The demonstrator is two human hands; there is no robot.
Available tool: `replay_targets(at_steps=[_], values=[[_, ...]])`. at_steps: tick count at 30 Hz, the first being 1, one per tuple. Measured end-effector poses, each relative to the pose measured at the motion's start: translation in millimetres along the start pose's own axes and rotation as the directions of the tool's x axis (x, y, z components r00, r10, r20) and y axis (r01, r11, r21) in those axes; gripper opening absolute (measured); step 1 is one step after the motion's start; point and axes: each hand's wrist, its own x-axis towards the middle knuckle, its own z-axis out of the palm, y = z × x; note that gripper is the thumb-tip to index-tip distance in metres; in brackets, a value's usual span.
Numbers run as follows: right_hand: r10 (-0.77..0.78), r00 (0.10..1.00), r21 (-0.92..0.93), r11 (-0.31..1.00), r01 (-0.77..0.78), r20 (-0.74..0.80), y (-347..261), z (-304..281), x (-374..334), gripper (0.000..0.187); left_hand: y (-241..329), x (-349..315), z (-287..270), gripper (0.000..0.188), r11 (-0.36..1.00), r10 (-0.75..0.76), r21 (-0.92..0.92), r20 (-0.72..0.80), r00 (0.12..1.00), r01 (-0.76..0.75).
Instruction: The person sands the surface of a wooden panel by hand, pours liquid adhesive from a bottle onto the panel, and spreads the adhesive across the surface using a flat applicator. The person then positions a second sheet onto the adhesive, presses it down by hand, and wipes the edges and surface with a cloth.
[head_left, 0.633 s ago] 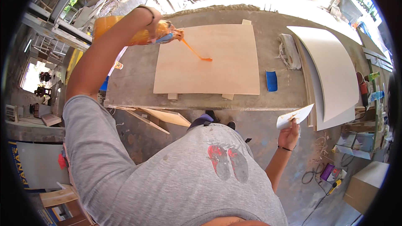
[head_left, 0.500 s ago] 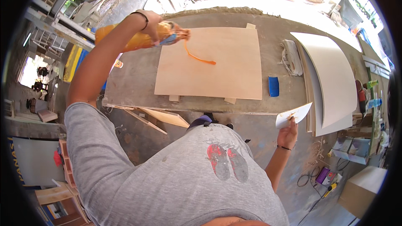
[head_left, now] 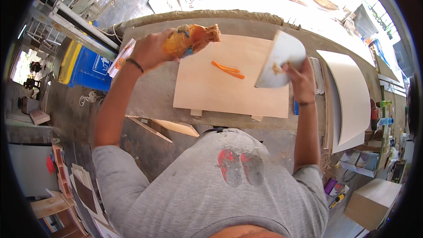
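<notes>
My left hand (head_left: 153, 49) is closed round a crumpled plastic bottle (head_left: 189, 39) of orange liquid, its smeared mouth over the far left part of a pale wooden board (head_left: 220, 94). Thick orange liquid, glue-like, lies as a folded streak (head_left: 229, 69) on the board below the mouth. In my right hand (head_left: 301, 78) a thin white sheet (head_left: 286, 55), stained brown near the fingers, is gripped by one side. It is tilted above the board's right edge and slightly blurred. The bottle's base is hidden by my left hand.
The board rests on wooden strips (head_left: 196, 112) on a grey worktable (head_left: 150, 99). Curved pale sheets (head_left: 346, 92) stand stacked at the right. A blue piece (head_left: 296, 107) is partly hidden by my right forearm. A blue and yellow bin (head_left: 90, 66) stands left of the table.
My right hand has brought the white sheet up from beside the table's near edge to over the board. The orange streak has doubled back, and the thick stream from the bottle has gone.
</notes>
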Motion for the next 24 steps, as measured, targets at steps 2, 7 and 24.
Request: replay_targets(at_steps=[2,7,24], values=[[-0.026,0.986,0.021,1.0,0.023,0.166,-22,38,30,0.053,-10,-11,5,0.076,0.992,0.046,-0.11,-0.113,0.993,-0.058],[0.078,0.92,-0.146,0.989,-0.023,0.385,-8,89,78,0.054,-15,-28,22,0.078,0.969,0.035,-0.228,-0.263,0.964,-0.097],[-0.007,0.6,-0.546,0.405,0.734,0.8,103,81,111,0.026,-135,-91,103,0.072,0.712,-0.599,-0.642,-0.345,0.723,0.284]])
